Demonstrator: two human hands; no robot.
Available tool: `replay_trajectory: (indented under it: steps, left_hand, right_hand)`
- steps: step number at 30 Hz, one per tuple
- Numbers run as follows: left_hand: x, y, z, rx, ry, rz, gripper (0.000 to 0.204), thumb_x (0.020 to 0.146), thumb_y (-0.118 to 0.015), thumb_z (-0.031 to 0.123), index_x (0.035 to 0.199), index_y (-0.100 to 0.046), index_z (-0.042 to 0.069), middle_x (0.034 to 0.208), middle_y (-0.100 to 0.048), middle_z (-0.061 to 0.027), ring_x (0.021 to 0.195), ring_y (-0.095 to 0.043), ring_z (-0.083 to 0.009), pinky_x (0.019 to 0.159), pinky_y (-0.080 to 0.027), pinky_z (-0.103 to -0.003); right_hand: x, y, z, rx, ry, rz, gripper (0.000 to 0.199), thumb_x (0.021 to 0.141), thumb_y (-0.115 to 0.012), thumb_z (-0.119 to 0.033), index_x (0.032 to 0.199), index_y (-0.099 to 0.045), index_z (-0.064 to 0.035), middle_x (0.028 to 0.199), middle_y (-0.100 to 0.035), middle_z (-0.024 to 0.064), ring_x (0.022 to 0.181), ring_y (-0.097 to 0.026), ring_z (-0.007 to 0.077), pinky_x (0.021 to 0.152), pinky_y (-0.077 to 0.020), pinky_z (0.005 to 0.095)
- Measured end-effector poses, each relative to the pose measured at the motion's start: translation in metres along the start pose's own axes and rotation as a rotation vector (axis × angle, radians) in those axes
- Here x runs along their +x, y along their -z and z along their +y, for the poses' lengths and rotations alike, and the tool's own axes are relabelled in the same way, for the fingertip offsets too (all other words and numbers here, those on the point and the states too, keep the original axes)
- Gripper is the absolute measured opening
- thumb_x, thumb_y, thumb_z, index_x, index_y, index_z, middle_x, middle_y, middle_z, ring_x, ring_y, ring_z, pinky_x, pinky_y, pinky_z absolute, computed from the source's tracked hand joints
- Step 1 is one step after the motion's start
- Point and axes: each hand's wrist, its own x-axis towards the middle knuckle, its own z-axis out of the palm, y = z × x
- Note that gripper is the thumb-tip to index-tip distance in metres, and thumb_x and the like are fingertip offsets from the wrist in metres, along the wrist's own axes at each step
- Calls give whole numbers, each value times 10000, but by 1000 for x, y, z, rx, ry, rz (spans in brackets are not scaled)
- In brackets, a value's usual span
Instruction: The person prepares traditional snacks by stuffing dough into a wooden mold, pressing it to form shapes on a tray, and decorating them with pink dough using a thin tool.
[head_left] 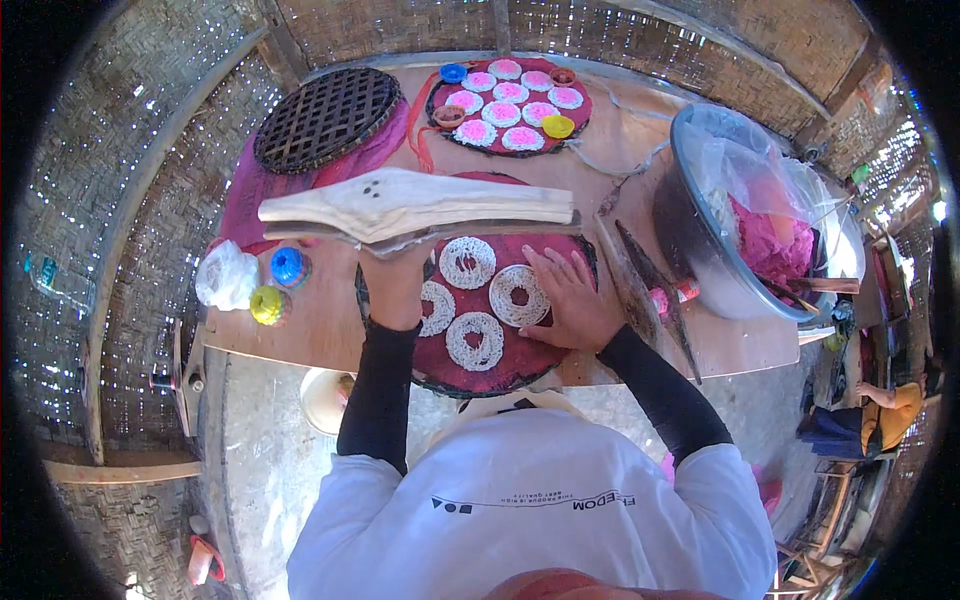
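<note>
Left hand [395,290] gripped wooden tool [400,206], fingers hidden | near tray [527,352]: four white rings [492,342] appeared formed, lacked pink | far tray [498,149]: ten pink-centred discs [510,92] appeared complete | right hand [582,308] spread wide by rightmost ring [503,300]

Wooden tool [412,203] in left grip [396,288], white lacy rings [485,264]

Right hand [580,310] palm-down, fingers [562,273] extended

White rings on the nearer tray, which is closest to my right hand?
The rightmost ring: your right hand is at its outer edge, while the others in view lie farther left.
</note>
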Motion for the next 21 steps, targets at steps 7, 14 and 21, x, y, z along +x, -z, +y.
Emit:
replay_trajectory:
  steps: [7,14,21]
  left_hand:
    - [-3,23,-10,182,79,-93,306,672,-648,-1,964,-558,-19,981,-588,-69,885,-559,-169,797,-429,-283]
    - [-4,34,-10,43,286,-70,166,705,-615,29,867,-591,3,927,-583,-48,853,-538,-136,754,-428,-279]
    - [-7,26,7,-85,34,44,183,695,-619,8,872,-573,15,853,-569,-38,744,-536,-127,681,-424,-247]
  right_hand:
    - [14,16,20,221,-114,22,1004,640,-713,-388,1366,-124,-21,1338,-309,199,1269,-260,324,1037,-54,527]
    - [32,6,49,25,-233,155,899,707,-654,-401,1342,-178,20,1263,-404,232,1212,-335,364,1021,-89,538]
    - [80,-5,134,319,-391,553,373,854,-446,-260,1053,-556,35,1021,-576,232,946,-551,368,836,-436,397]
